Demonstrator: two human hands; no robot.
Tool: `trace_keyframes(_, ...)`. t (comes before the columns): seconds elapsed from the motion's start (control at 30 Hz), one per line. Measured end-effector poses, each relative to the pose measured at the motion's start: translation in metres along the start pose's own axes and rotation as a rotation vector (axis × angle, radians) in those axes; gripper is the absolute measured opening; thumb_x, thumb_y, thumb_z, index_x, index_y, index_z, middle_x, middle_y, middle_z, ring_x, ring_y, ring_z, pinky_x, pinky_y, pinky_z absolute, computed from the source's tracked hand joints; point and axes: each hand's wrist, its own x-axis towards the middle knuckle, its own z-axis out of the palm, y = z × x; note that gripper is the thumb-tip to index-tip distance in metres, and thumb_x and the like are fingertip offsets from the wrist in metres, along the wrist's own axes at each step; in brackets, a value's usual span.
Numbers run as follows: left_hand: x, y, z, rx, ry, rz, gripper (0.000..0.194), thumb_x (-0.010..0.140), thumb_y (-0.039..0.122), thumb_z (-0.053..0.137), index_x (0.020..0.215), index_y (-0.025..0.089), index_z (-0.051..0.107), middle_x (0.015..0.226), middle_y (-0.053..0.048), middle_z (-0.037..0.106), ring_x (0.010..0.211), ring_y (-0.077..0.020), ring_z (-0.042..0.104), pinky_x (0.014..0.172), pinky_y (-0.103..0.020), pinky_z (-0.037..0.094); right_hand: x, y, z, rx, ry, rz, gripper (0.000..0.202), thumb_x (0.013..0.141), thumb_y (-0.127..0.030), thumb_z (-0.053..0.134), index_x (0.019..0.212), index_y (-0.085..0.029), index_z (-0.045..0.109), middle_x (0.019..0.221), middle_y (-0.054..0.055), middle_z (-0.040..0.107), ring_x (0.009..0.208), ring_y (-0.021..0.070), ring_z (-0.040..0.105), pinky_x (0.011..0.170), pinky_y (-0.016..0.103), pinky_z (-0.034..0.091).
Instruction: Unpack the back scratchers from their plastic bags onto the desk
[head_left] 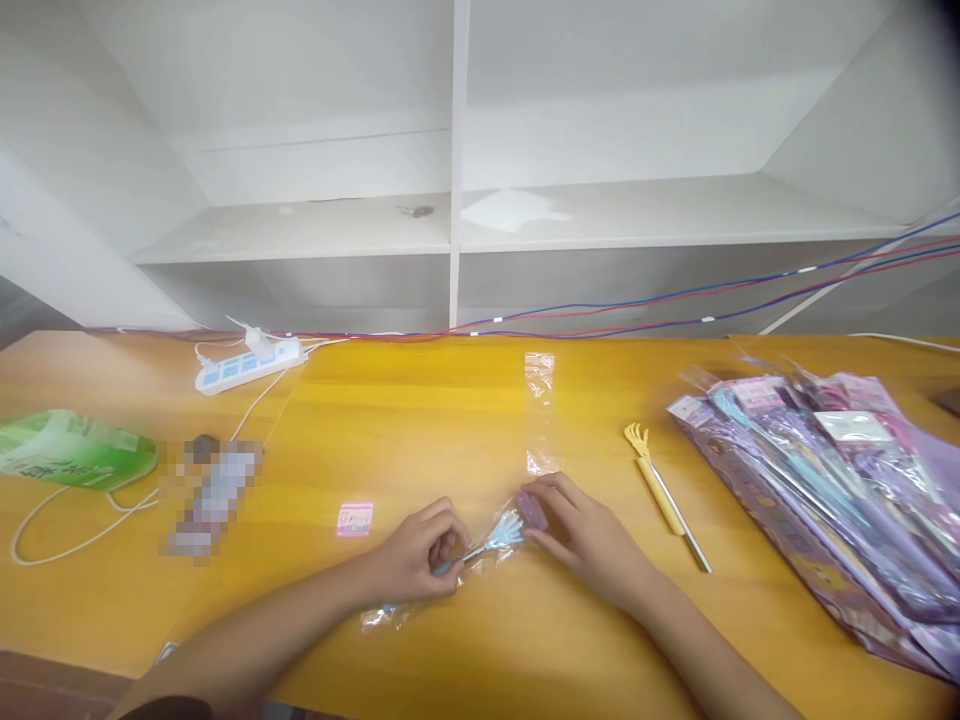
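Note:
A light-blue hand-shaped back scratcher (506,530) lies slanted over the table with clear plastic bag film around it. My left hand (424,550) is closed, thumb and fingertips pinching its handle. At the blue head end, my right hand (585,540) has thumb and fingers around a small purple card (532,512), beside the scratcher's fingers. Part of that card is hidden by the hand. Left of my left hand lies a pink label card (355,520). A flat clear bag (541,415) lies beyond my right hand.
A yellow back scratcher (660,495) lies to the right, then a pile of purple bagged items (817,480). Leftward are a white power strip (247,368), a green pack (79,450), a blurred-out object (217,500) and white cords. White shelving (457,200) and red-blue wires stand behind.

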Motion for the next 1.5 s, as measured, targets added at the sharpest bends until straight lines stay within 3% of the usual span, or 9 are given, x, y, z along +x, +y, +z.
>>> trace_keyframes(0.17, -0.002, -0.003, -0.006, -0.055, 0.024, -0.005, 0.026, 0.077, 0.006, 0.067, 0.097, 0.02, 0.06, 0.099, -0.003, 0.057, 0.082, -0.0133, 0.057, 0.071, -0.025, 0.047, 0.0, 0.001, 0.011, 0.083, 0.118, 0.04, 0.055, 0.103, -0.052, 0.063, 0.15, -0.025, 0.051, 0.143, 0.015, 0.063, 0.127, 0.0283, 0.068, 0.102, 0.043, 0.06)
trace_keyframes(0.33, -0.002, -0.002, -0.007, -0.157, 0.031, -0.055, 0.026, 0.079, 0.006, 0.067, 0.098, 0.02, 0.057, 0.104, -0.004, 0.055, 0.082, -0.0124, 0.058, 0.07, -0.024, 0.05, -0.001, -0.002, 0.018, 0.286, 0.224, 0.199, 0.046, 0.106, -0.05, 0.056, 0.143, -0.023, 0.056, 0.086, 0.004, 0.071, 0.068, 0.0184, 0.066, 0.07, 0.033, 0.061)
trace_keyframes(0.5, -0.005, 0.001, -0.007, -0.163, -0.045, -0.108, 0.037, 0.088, 0.017, 0.072, 0.122, 0.022, 0.057, 0.12, -0.007, 0.057, 0.086, -0.0125, 0.06, 0.077, -0.027, 0.052, 0.001, -0.006, 0.022, 0.694, 0.327, 0.238, 0.053, 0.1, -0.051, 0.068, 0.143, -0.024, 0.055, 0.104, 0.008, 0.075, 0.076, 0.0175, 0.069, 0.069, 0.031, 0.06)
trace_keyframes(0.6, -0.002, 0.002, -0.005, -0.272, -0.019, -0.229, 0.055, 0.095, 0.033, 0.075, 0.143, 0.026, 0.048, 0.132, -0.011, 0.058, 0.088, -0.0137, 0.064, 0.081, -0.031, 0.054, 0.006, -0.016, 0.024, 0.931, 0.309, 0.291, 0.051, 0.097, -0.054, 0.073, 0.135, -0.022, 0.062, 0.099, 0.008, 0.074, 0.072, 0.017, 0.069, 0.067, 0.032, 0.061)
trace_keyframes(0.7, 0.016, 0.001, -0.001, -0.45, 0.019, -0.303, 0.055, 0.1, 0.048, 0.07, 0.144, 0.022, 0.05, 0.126, -0.014, 0.066, 0.094, -0.019, 0.07, 0.084, -0.035, 0.057, 0.017, -0.027, 0.029, 1.0, 0.245, 0.297, 0.043, 0.098, -0.054, 0.071, 0.123, -0.02, 0.067, 0.099, 0.008, 0.074, 0.07, 0.0153, 0.068, 0.069, 0.032, 0.062)
trace_keyframes(0.8, 0.045, -0.003, 0.003, -0.574, -0.004, -0.282, 0.05, 0.099, 0.057, 0.068, 0.126, 0.015, 0.062, 0.107, -0.013, 0.072, 0.086, -0.0203, 0.073, 0.082, -0.036, 0.06, 0.036, -0.031, 0.037, 0.999, 0.262, 0.246, 0.043, 0.098, -0.057, 0.069, 0.12, -0.021, 0.062, 0.104, 0.008, 0.072, 0.073, 0.0156, 0.069, 0.07, 0.033, 0.063)
trace_keyframes(0.93, 0.07, -0.01, 0.006, -0.649, 0.124, -0.263, 0.052, 0.094, 0.061, 0.072, 0.113, 0.013, 0.063, 0.1, -0.011, 0.074, 0.073, -0.0186, 0.074, 0.074, -0.034, 0.06, 0.059, -0.024, 0.049, 0.795, 0.384, 0.215, 0.038, 0.101, -0.055, 0.066, 0.117, -0.023, 0.057, 0.107, 0.009, 0.067, 0.079, 0.0183, 0.071, 0.068, 0.034, 0.065)
trace_keyframes(1.17, 0.062, -0.016, 0.009, -0.51, 0.151, -0.242, 0.042, 0.102, 0.052, 0.066, 0.117, 0.013, 0.064, 0.078, -0.006, 0.075, 0.072, -0.019, 0.075, 0.075, -0.031, 0.059, 0.06, -0.011, 0.051, 0.36, 0.452, -0.164, 0.012, 0.102, -0.023, 0.066, 0.114, -0.025, 0.068, 0.117, 0.011, 0.06, 0.09, 0.018, 0.071, 0.07, 0.032, 0.068)
trace_keyframes(1.5, 0.058, -0.019, 0.005, -0.388, 0.045, -0.208, 0.032, 0.105, 0.045, 0.062, 0.116, 0.015, 0.066, 0.088, -0.008, 0.078, 0.08, -0.0181, 0.076, 0.08, -0.03, 0.06, 0.057, -0.017, 0.051, 0.368, 0.452, -0.214, 0.03, 0.1, -0.012, 0.067, 0.127, -0.025, 0.063, 0.117, 0.011, 0.063, 0.1, 0.0183, 0.074, 0.079, 0.029, 0.072)
